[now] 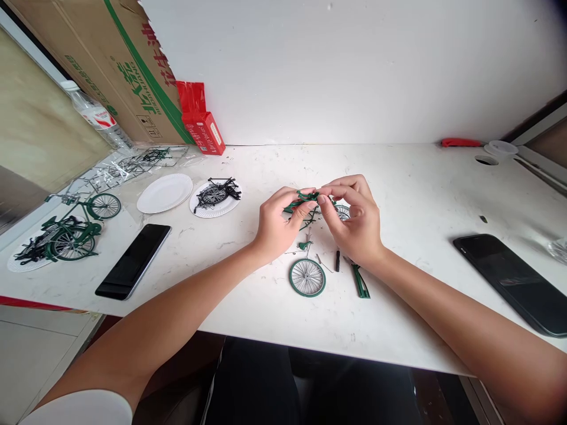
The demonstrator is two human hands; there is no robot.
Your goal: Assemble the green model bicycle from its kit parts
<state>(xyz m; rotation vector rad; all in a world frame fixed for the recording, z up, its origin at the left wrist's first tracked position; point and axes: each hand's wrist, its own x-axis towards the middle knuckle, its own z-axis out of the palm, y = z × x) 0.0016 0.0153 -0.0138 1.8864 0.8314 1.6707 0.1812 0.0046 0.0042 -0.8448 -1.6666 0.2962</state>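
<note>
My left hand (286,218) and my right hand (352,215) meet over the middle of the table, fingertips pinched on a small green model bicycle part (309,195). Its exact shape is partly covered by my fingers. Below the hands lie a green-rimmed spoked wheel (307,277), a small green saddle piece (305,245) and thin metal bits. A black-handled screwdriver (338,260) and a green forked piece (361,282) lie by my right wrist. Behind my right fingers another spoked wheel (342,212) shows in part.
At left, an assembled green model bicycle (82,227) stands beside a black phone (133,261). Paper plates (165,193), one with black bicycle parts (217,193), lie further back. A red box (204,133), bottle (100,115) and carton (133,65) stand behind. A dark device (514,283) lies right.
</note>
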